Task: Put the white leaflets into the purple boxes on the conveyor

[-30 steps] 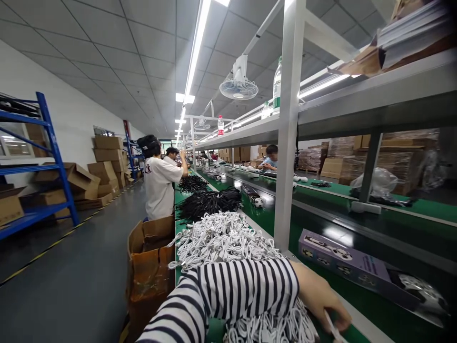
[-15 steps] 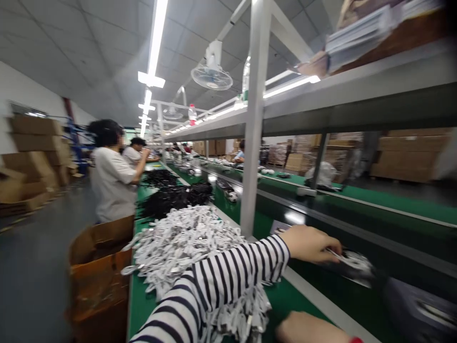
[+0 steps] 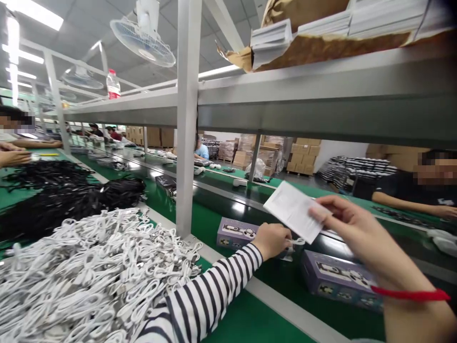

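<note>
Table (image 3: 246, 319): green, white cables (image 3: 89, 276) heaped at the near left, black cables (image 3: 85, 207) piled just beyond
Belt (image 3: 274, 281): dark and shiny, two purple boxes (image 3: 341, 281) lying on its nearer side
Shelf (image 3: 321, 107): grey, red-capped bottle (image 3: 113, 86) and torn carton (image 3: 328, 46) on top

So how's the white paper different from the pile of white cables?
The paper is flat with straight edges; the cables are thin and looped. The paper is held up in the right hand; the cables lie heaped on the green table. Both are white.

The left hand (image 3: 272, 239) reaches forward, fingers curled; the right hand (image 3: 352, 220) pinches.
</note>
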Demonstrator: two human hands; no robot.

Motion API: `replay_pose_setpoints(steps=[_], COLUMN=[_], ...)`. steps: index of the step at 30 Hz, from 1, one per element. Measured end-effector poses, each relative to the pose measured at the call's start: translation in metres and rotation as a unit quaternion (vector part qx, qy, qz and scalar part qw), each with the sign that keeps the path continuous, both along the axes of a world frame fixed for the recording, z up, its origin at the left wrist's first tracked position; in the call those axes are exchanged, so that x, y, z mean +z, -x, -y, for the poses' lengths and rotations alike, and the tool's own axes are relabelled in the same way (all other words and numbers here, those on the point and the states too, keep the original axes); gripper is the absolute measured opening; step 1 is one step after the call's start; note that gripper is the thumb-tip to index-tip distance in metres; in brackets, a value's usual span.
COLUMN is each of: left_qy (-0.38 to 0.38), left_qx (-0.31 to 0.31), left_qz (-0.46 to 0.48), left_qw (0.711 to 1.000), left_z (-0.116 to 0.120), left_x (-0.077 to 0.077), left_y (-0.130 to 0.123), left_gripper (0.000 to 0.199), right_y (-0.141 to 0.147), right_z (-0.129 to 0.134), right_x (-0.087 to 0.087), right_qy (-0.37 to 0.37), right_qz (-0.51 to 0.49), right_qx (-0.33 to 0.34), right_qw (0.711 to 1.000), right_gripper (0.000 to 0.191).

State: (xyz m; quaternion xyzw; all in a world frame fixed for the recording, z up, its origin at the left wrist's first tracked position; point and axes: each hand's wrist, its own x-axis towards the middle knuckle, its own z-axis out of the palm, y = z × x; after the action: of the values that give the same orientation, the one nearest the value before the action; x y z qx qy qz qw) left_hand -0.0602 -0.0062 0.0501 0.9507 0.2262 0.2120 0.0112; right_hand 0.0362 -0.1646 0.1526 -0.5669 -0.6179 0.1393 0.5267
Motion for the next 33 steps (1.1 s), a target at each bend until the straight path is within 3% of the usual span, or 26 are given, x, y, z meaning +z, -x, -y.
replay_pose_setpoints(steps=[3,9,13,18,21,23,27,33], left_qy=[-0.034,-0.126,-0.075,-0.008,0.007,0.016,0.018,0.040], left_qx=[0.019,-0.012,0.003,0.050,0.057,0.049,0.019,-0.024], left_qz=[-0.026,0.032,0.111,0.152,0.117,0.070,-0.011,-0.056], left_qw=[0.999,0.991,0.991,0.987,0.991,0.996,1.000,0.997], left_z=[0.006,0.010,0.002,-0.011,-0.011,-0.010,-0.010,-0.011], left_x=[-0.009,-0.024,-0.024,-0.017,-0.017,-0.019,-0.022,-0.020], left_y=[-0.012,-0.013,-0.009,-0.003,0.000,0.002,0.004,0.006], left_gripper=[0.026,0.031,0.027,0.026,0.032,0.047,0.075,0.089], right_y=[-0.026,-0.051,-0.077,-0.097,-0.101,-0.105,-0.121,-0.147], right_z=[-0.009,-0.024,-0.039,-0.062,-0.074,-0.079,-0.089,-0.087], right_x=[-0.006,-0.020,-0.039,-0.068,-0.088,-0.101,-0.124,-0.130], right_qy=[-0.060,-0.109,-0.016,0.150,0.198,0.223,0.258,0.302], right_qz=[-0.085,-0.112,0.021,0.193,0.245,0.256,0.273,0.297], right_qx=[-0.118,-0.193,-0.296,-0.312,-0.347,-0.368,-0.353,-0.329], right_qw=[0.988,0.969,0.955,0.918,0.883,0.866,0.857,0.844], right_gripper=[0.038,0.036,0.034,0.029,0.033,0.037,0.037,0.034])
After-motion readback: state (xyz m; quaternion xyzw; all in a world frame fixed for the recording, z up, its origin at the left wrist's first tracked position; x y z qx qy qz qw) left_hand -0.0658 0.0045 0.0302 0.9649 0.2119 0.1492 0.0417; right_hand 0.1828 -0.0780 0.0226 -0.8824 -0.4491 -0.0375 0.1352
